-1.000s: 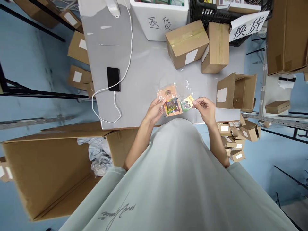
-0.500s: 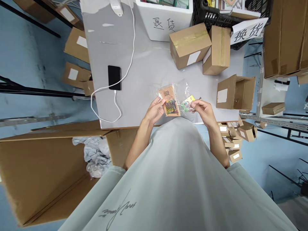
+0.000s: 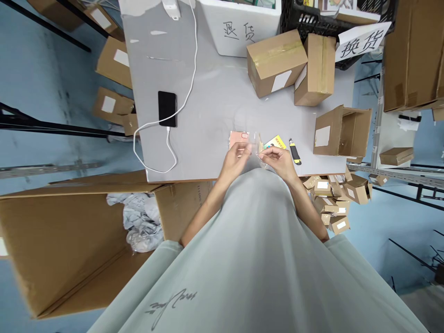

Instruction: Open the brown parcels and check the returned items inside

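Observation:
A clear plastic bag is stretched between my two hands close to the table's front edge. My left hand pinches its left side with thumb and fingertips. On the other side my right hand grips the bag with closed fingertips. Just beyond the left fingers is a salmon-coloured flat packet, partly covered by them; whether it lies on the table or is held, I cannot tell. A yellow printed card shows behind my right hand. Right of it lies a black and yellow utility knife.
A phone with a white cable lies at the left of the table. Cardboard boxes stand at the back right, beside a white bin and a black crate. An open box is at the right. A large carton stands lower left.
My hands have come closer together. The packet's face has changed from a colourful picture to a plain salmon side, and the yellow card now shows behind the right hand. The knife has come into sight.

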The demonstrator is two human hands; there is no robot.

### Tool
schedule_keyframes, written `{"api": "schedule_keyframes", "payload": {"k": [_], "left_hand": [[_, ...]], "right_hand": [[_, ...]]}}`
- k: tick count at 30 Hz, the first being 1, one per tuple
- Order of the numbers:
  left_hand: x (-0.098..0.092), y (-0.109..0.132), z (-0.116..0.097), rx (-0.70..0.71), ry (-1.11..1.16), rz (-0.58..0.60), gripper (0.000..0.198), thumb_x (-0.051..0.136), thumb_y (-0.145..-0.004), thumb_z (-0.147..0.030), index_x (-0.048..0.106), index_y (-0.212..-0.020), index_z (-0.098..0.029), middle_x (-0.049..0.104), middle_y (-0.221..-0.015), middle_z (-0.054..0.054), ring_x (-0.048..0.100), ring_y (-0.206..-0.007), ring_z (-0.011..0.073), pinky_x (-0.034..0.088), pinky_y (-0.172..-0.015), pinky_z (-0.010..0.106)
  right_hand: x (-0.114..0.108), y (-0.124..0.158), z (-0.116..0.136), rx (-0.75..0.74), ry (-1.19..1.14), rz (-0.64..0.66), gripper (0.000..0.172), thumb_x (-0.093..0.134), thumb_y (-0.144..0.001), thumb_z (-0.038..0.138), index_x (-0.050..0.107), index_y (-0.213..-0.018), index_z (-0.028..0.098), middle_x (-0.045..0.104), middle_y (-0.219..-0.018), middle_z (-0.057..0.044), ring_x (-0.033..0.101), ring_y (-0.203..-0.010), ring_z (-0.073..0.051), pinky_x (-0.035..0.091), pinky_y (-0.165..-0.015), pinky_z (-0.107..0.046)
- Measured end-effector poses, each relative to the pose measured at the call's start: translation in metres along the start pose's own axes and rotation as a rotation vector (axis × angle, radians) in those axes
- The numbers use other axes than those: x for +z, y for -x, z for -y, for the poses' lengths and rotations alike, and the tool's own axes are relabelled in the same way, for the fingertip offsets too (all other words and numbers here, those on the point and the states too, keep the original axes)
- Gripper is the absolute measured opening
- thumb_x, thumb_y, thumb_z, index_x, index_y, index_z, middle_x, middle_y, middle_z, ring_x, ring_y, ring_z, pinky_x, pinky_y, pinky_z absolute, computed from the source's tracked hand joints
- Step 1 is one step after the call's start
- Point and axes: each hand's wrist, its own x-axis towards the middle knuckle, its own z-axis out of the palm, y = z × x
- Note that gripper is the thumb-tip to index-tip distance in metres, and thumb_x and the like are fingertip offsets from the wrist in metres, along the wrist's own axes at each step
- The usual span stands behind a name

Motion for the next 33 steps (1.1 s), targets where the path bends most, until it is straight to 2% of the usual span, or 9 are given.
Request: {"api": "schedule_keyframes", "payload": {"k": [3,8,12,17,20,23,26,28,33], "left_hand": [[0.015,0.011,-0.012,0.036,-0.067,0.033,0.032,0.094,-0.091,-0.049,0.076,-0.099,-0.023,0.08,-0.101,0.006,0.078,-0.09,0.0241,0.062,-0.085,0.038],[0.023,0.012,-0.012,0.057,-0.069,0.014,0.026,0.088,-0.094,-0.045,0.073,-0.091,-0.025,0.077,-0.085,0.002,0.077,-0.08,0.0223,0.06,-0.078,0.036],[0.02,0.014,-0.007,0.054,-0.066,-0.024,0.032,0.092,-0.095,-0.051,0.072,-0.095,-0.026,0.077,-0.085,0.002,0.079,-0.083,0.0242,0.062,-0.081,0.038],[0.024,0.014,-0.007,0.04,-0.027,-0.026,0.041,0.09,-0.097,-0.06,0.067,-0.096,-0.026,0.076,-0.088,0.003,0.081,-0.087,0.025,0.065,-0.08,0.039],[0.02,0.011,-0.01,0.057,0.006,-0.074,0.044,0.088,-0.097,-0.063,0.065,-0.096,-0.026,0.075,-0.089,0.002,0.079,-0.086,0.023,0.066,-0.077,0.037],[0.007,0.006,-0.014,0.079,0.033,-0.141,0.043,0.089,-0.097,-0.062,0.066,-0.097,-0.025,0.078,-0.095,0.004,0.079,-0.089,0.023,0.067,-0.08,0.037],[-0.005,0.002,-0.016,0.068,0.019,-0.135,0.039,0.09,-0.096,-0.057,0.068,-0.097,-0.025,0.081,-0.099,0.006,0.081,-0.096,0.0246,0.069,-0.089,0.04],[-0.008,0.0,-0.017,0.042,-0.005,-0.126,0.038,0.091,-0.095,-0.054,0.068,-0.097,-0.024,0.082,-0.097,0.006,0.082,-0.096,0.0245,0.068,-0.092,0.04],[-0.001,-0.003,-0.018,-0.068,0.001,-0.099,0.046,0.086,-0.095,-0.064,0.065,-0.1,-0.024,0.081,-0.093,0.004,0.082,-0.088,0.0221,0.067,-0.084,0.037]], "right_hand": [[-0.001,0.002,-0.008,-0.01,0.02,-0.003,0.045,0.099,-0.079,0.065,0.08,-0.082,0.025,0.079,-0.08,-0.001,0.073,-0.072,-0.018,0.063,-0.069,-0.032],[-0.012,0.005,-0.021,0.018,0.008,-0.104,0.051,0.093,-0.082,0.072,0.07,-0.084,0.026,0.073,-0.078,0.0,0.074,-0.075,-0.02,0.062,-0.068,-0.033],[-0.01,0.005,-0.036,0.062,-0.01,-0.251,0.05,0.086,-0.085,0.073,0.066,-0.088,0.027,0.072,-0.08,0.0,0.077,-0.08,-0.022,0.062,-0.069,-0.033],[0.0,0.002,-0.043,0.039,-0.027,-0.399,0.038,0.08,-0.089,0.061,0.064,-0.09,0.027,0.074,-0.084,-0.001,0.076,-0.078,-0.02,0.062,-0.068,-0.032],[-0.007,0.0,-0.042,0.018,-0.028,-0.489,0.031,0.076,-0.09,0.054,0.061,-0.09,0.027,0.073,-0.083,0.0,0.076,-0.078,-0.02,0.06,-0.064,-0.029],[-0.024,-0.001,-0.041,0.015,-0.026,-0.56,0.026,0.075,-0.09,0.048,0.06,-0.088,0.027,0.072,-0.081,0.0,0.077,-0.082,-0.02,0.06,-0.064,-0.028],[-0.037,-0.002,-0.041,0.005,-0.034,-0.534,0.025,0.076,-0.088,0.046,0.06,-0.085,0.027,0.07,-0.08,0.001,0.075,-0.083,-0.02,0.062,-0.066,-0.029],[-0.037,-0.001,-0.039,-0.012,-0.049,-0.48,0.025,0.079,-0.086,0.046,0.062,-0.084,0.027,0.069,-0.082,0.001,0.073,-0.082,-0.019,0.063,-0.067,-0.029],[-0.02,0.003,-0.028,-0.045,-0.083,-0.208,0.029,0.085,-0.09,0.051,0.067,-0.086,0.027,0.072,-0.087,0.0,0.075,-0.089,-0.02,0.068,-0.075,-0.032]]}}
